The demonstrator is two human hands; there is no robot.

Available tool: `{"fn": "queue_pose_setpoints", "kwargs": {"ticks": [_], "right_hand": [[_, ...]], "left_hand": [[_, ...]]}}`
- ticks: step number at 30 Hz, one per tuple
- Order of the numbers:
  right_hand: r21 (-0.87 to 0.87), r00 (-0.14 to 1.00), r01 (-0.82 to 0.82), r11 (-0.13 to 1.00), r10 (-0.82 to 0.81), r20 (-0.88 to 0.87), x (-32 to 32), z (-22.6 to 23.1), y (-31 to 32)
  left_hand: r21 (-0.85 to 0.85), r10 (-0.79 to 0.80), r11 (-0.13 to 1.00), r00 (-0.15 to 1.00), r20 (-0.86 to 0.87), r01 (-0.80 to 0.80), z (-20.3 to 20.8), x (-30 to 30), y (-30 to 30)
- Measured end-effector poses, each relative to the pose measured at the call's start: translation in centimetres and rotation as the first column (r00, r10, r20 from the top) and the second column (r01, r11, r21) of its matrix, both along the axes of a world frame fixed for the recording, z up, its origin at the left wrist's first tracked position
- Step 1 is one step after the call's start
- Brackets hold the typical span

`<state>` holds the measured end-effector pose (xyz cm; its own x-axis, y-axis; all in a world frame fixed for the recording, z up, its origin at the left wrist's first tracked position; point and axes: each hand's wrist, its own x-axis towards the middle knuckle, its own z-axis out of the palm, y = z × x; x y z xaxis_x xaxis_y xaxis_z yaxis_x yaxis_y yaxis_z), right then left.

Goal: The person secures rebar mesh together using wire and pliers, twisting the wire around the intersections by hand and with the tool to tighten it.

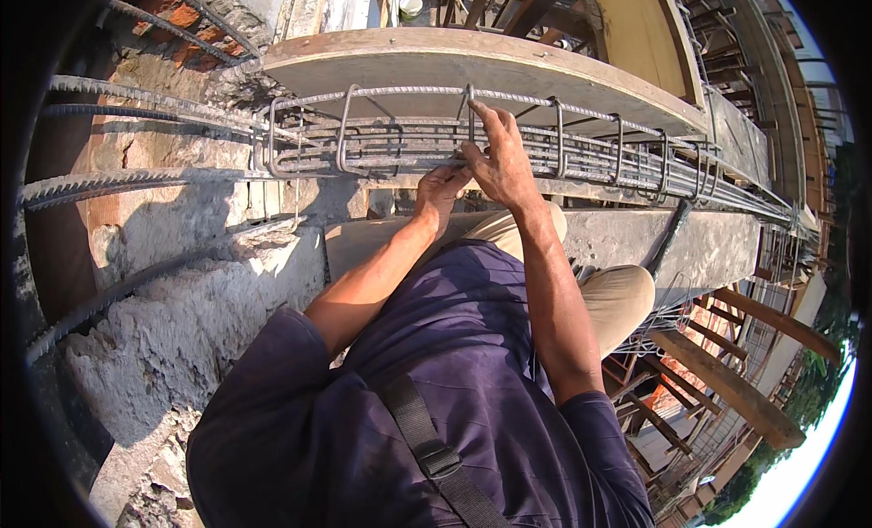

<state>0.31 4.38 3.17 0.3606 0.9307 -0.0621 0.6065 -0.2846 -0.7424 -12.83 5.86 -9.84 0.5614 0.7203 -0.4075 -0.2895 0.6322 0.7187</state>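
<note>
A long cage of ribbed steel bars (pixel 418 93) with bent stirrups around it runs across in front of me. My right hand (pixel 500 155) reaches over it, its index finger against the top of one stirrup (pixel 470 119) and its thumb lower down, so the stirrup lies in its grasp. Just below and to the left, my left hand (pixel 441 194) is closed, fingertips up against the cage's near lower bars beside the right thumb. Whatever those fingers pinch is hidden. More stirrups stand along the cage, such as one (pixel 343 128) to the left.
A wooden form board (pixel 490 60) rises behind the cage. Thick ribbed bars (pixel 145 178) stick out at the left above rough broken concrete (pixel 173 319). A dark tool handle (pixel 670 235) leans by the cage near my right knee. Timber beams (pixel 727 387) and loose wire (pixel 649 333) lie lower right.
</note>
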Motion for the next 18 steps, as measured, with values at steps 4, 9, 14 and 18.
{"fn": "queue_pose_setpoints", "kwargs": {"ticks": [4,9,14,18], "right_hand": [[-0.147,0.948,-0.23,0.962,0.256,0.189,1.3,0.6,-0.5],[-0.387,0.763,-0.139,0.912,0.348,0.544,-1.1,1.1,2.0],[-0.28,0.768,-0.12,0.953,0.268,0.582,-0.6,-0.4,2.2],[-0.15,0.801,-0.13,0.98,0.193,0.567,-0.5,-0.6,1.9]], "left_hand": [[0.027,-0.011,1.0,0.997,0.071,0.009,-1.0,0.3,-0.2],[-0.029,0.06,0.998,0.991,0.117,-0.057,-1.6,-0.2,0.2],[-0.033,0.071,0.997,0.997,0.043,-0.069,-0.1,1.0,-0.4],[-0.009,0.056,0.998,0.998,0.039,-0.056,-0.4,0.6,-0.2]]}}
